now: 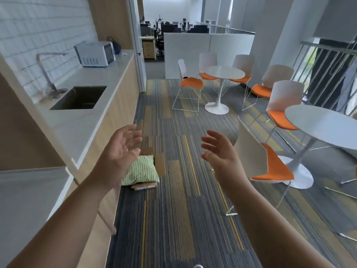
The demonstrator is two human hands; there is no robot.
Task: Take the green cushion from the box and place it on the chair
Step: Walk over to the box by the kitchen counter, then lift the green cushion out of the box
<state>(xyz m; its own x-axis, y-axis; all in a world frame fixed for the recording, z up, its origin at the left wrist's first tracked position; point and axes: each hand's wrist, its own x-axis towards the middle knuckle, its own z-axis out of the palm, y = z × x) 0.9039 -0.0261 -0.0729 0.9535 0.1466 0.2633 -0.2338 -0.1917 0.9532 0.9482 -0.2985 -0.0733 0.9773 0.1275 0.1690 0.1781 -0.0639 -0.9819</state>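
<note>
A green knitted cushion [142, 171] lies in an open cardboard box [160, 164] on the striped carpet, close to the counter's base. My left hand [119, 149] hovers open above the box, palm turned inward, and hides part of the cushion. To the right of the box my right hand [219, 149] is held up, also open, fingers spread. Both hands hold nothing. The nearest chair [270, 163], white-backed with an orange seat, stands just right of my right hand.
A long counter [87, 120] with a sink [81, 97], tap and microwave [96, 53] runs along the left. Two round white tables [224, 72] [324, 124] with several orange-seated chairs fill the right. A railing [328, 74] lines the far right. People sit at desks far back.
</note>
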